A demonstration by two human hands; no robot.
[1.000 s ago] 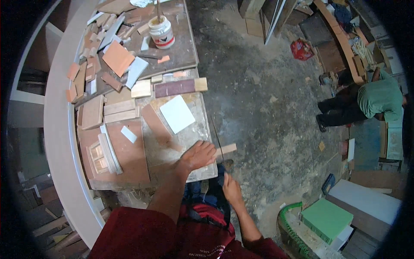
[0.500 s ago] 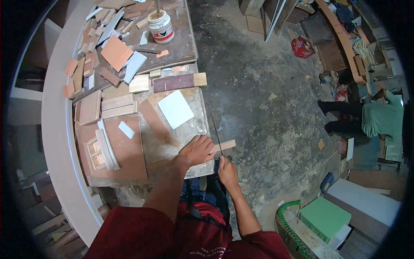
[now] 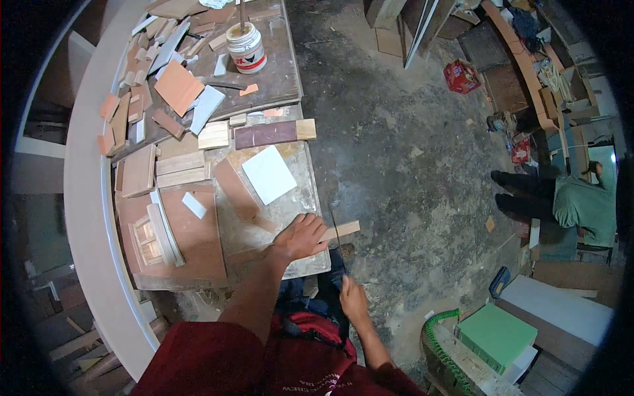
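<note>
Near the right edge of the worktable, my left hand presses a light wooden strip down, its fingers bent over it. The strip's free end juts past the edge over the floor. My right hand is closed on the lower end of a thin, dark saw blade, which crosses the strip just beyond my left hand. Its grip end is hidden in my fingers. Beyond my left hand lie a white square tile and a brown board.
A glue tub with a stick in it stands at the far end, beside scattered wood offcuts. A small arched wooden frame lies at the left. Across the floor, a person in a green shirt bends over; a green box sits at lower right.
My right hand has drawn the blade down toward my body. My left hand stays on the strip. The person in green has shifted position slightly.
</note>
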